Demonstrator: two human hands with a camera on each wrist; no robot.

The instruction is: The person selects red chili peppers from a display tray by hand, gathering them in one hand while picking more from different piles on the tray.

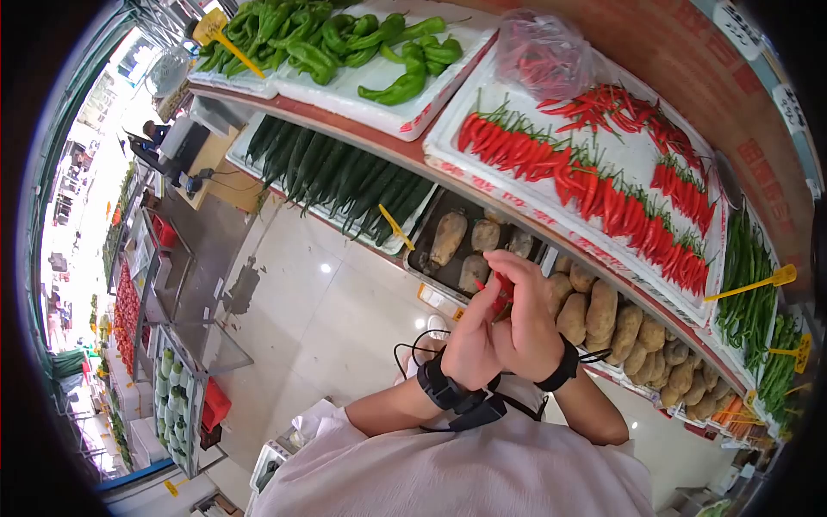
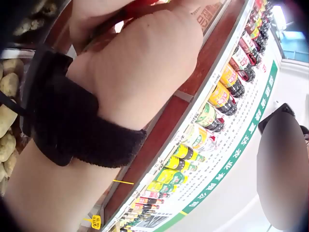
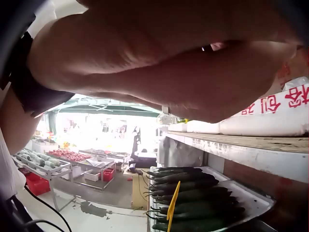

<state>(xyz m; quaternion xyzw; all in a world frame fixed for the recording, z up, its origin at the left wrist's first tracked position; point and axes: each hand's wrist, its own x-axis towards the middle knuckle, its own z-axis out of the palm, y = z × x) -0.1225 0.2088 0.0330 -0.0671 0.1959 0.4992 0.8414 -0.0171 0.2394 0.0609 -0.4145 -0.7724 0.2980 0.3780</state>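
In the head view, my left hand (image 1: 472, 340) and right hand (image 1: 527, 327) are raised together in front of the shelf, palms facing, wrists close. Their bent fingers cup a few red chillies (image 1: 503, 295), mostly hidden between the palms. The left wrist view has a hand (image 2: 145, 63) close up with a bit of red (image 2: 140, 8) at its top. Hands (image 3: 145, 58) fill the top of the right wrist view, their contents hidden. Beyond them in the head view, red chillies (image 1: 594, 191) lie in rows in a white foam tray (image 1: 448, 142), beside a clear bag of chillies (image 1: 544, 56).
Green peppers (image 1: 332, 39) lie in trays at upper left, with cucumbers (image 1: 323, 168) below. Under the shelf edge (image 1: 594, 267) are brown roots (image 1: 450, 239) and potatoes (image 1: 601, 310). Green beans (image 1: 743, 284) are at right. Bottles (image 2: 222, 96) line a shelf; a person (image 2: 282, 174) is nearby.
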